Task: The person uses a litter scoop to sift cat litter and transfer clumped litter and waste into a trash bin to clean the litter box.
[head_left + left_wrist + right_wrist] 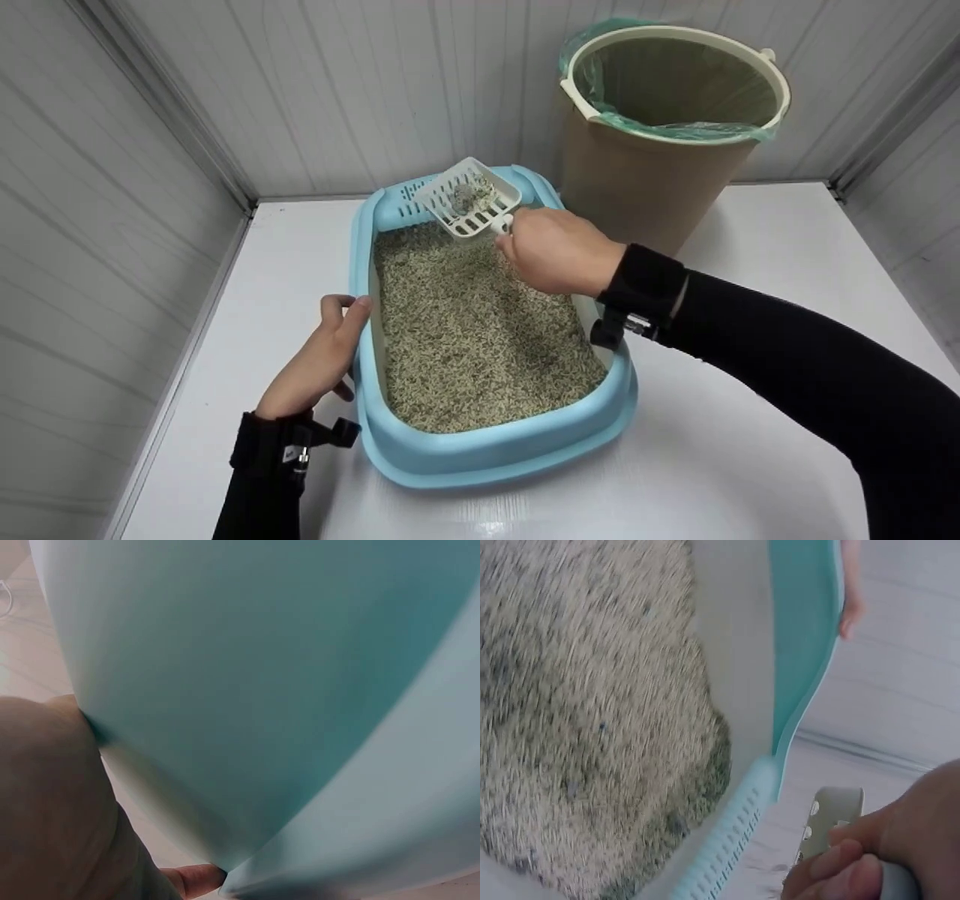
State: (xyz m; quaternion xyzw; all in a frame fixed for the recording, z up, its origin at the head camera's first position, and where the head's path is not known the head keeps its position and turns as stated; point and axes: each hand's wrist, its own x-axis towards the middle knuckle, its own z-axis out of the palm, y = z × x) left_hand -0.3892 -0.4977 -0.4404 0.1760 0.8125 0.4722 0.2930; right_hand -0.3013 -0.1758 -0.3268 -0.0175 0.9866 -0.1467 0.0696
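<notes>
A blue litter box (480,457) holds greenish-tan pellet litter (465,330). Over its far end, my right hand (559,251) grips the handle of a white slotted litter scoop (510,196). A grey clump (462,199) and some loose pellets lie in the scoop. My left hand (319,360) holds the box by its left side, thumb at the rim; in the left wrist view the box wall (247,690) fills most of the picture and a fingertip (199,880) shows at its lower edge. In the right wrist view, the curled fingers (840,870) partly hide the scoop.
A tall tan bin (630,180) lined with a green plastic bag (675,131) stands behind the box on the right. White panelled walls (420,75) rise around the white table (757,315).
</notes>
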